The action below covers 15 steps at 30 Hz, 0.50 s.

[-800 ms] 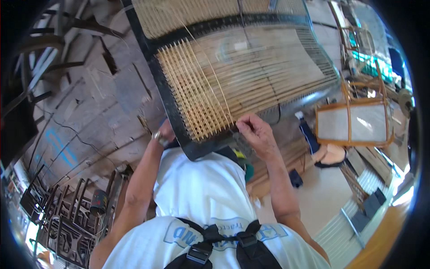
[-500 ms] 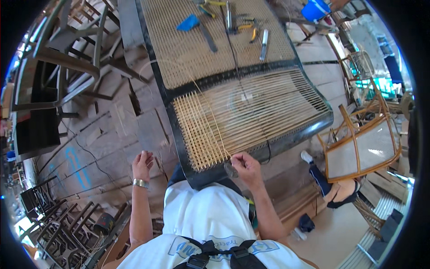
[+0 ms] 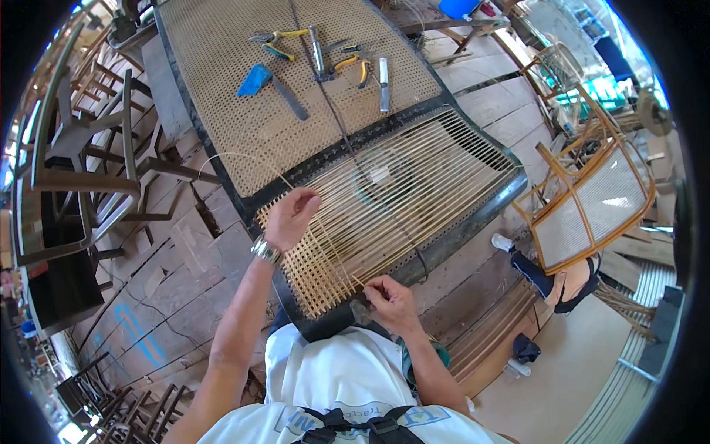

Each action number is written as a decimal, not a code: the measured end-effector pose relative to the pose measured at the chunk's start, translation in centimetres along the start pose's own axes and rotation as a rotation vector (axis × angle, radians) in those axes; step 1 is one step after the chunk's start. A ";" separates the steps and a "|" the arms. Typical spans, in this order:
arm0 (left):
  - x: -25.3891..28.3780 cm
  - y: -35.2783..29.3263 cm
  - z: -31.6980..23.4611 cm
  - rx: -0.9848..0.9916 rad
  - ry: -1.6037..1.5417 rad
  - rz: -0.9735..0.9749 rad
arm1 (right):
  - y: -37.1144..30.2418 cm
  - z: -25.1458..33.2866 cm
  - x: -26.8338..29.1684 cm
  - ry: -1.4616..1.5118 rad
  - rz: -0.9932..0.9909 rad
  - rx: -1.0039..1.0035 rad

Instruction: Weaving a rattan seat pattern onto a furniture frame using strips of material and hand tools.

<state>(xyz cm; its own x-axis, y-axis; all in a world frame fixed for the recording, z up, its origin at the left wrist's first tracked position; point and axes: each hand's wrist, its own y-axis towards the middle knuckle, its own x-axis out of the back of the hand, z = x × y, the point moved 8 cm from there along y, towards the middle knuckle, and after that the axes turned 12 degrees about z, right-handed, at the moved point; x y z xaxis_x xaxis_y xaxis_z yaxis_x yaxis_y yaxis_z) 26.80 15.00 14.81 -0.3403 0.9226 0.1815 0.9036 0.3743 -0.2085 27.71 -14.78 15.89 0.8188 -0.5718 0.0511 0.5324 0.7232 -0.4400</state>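
Now the dark frame (image 3: 319, 327) lies before the person at a stronger slant and further left in view than half a second ago, its near corner just above the lap. Its finished upper panel (image 3: 211, 103) shows more fully, while the lower section (image 3: 436, 166) holds long parallel strands, with the same tight lattice block (image 3: 309, 277) at its left end. To the right, the chair (image 3: 621, 189) with pale panels also appears more tilted. The left hand (image 3: 291, 218) has changed most: hanging bare beside the frame earlier, it is now over the upper part of the lattice, fingers curled in toward the thumb; whether it grips anything cannot be told. The right hand (image 3: 393, 305) matches its earlier place at the lattice's near right corner, thumb and fingertips closed in a pinch on a thin cane end. On the upper panel, the blue-handled scraper (image 3: 255, 80) and yellow-handled pliers (image 3: 279, 52) keep their arrangement. Smallest, the loose strand (image 3: 237, 153) arcs past the frame's left edge.
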 end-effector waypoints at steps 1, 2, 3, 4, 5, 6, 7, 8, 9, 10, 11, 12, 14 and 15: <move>-0.6 2.2 -0.3 -0.013 0.089 0.063 | -0.1 -0.5 0.0 0.080 0.001 -0.037; -0.7 4.8 -0.2 -0.017 0.088 0.071 | -0.1 -1.0 0.0 0.158 -0.002 -0.074; -0.6 7.4 -0.3 -0.020 0.210 0.058 | -0.2 -0.4 0.0 0.151 -0.016 -0.083; -0.1 10.2 -0.4 -0.022 0.332 0.044 | -0.3 -0.4 -0.1 0.154 -0.022 -0.082; 0.6 13.2 -0.4 -0.042 0.389 0.005 | -0.6 -0.4 0.0 0.089 -0.053 -0.064; 1.6 16.3 -0.6 -0.057 0.448 -0.040 | -0.8 -0.3 0.0 0.025 -0.076 -0.048; 2.7 19.6 -0.5 -0.044 0.452 -0.063 | -1.0 0.2 -0.1 0.034 -0.108 -0.059; 4.1 22.7 -0.4 -0.029 0.459 -0.088 | -1.1 0.6 -0.4 0.039 -0.108 -0.061; 5.1 25.4 -0.7 -0.078 0.466 -0.122 | -1.3 0.6 -0.5 0.070 -0.141 -0.087; 6.1 28.0 -1.0 -0.126 0.475 -0.158 | -1.4 0.3 -0.5 0.102 -0.173 -0.112; 7.4 30.6 -1.7 -0.165 0.526 -0.230 | -1.6 -0.9 -0.6 0.080 -0.196 -0.104; 8.6 32.7 -2.2 -0.197 0.581 -0.298 | -1.5 -0.9 -0.8 0.089 -0.196 -0.112; 9.2 37.1 -3.3 -0.167 0.717 -0.278 | -1.7 0.1 -0.5 0.030 -0.264 -0.096; 9.4 39.1 -3.6 -0.163 0.715 -0.264 | -1.7 0.1 -0.6 0.033 -0.259 -0.102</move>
<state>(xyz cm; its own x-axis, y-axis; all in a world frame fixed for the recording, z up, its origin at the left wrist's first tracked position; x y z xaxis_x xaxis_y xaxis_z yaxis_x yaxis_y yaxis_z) 59.85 37.93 11.79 -0.3490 0.5003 0.7924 0.8617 0.5036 0.0616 26.32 -15.63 16.73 0.6500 -0.7459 0.1451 0.6972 0.5095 -0.5043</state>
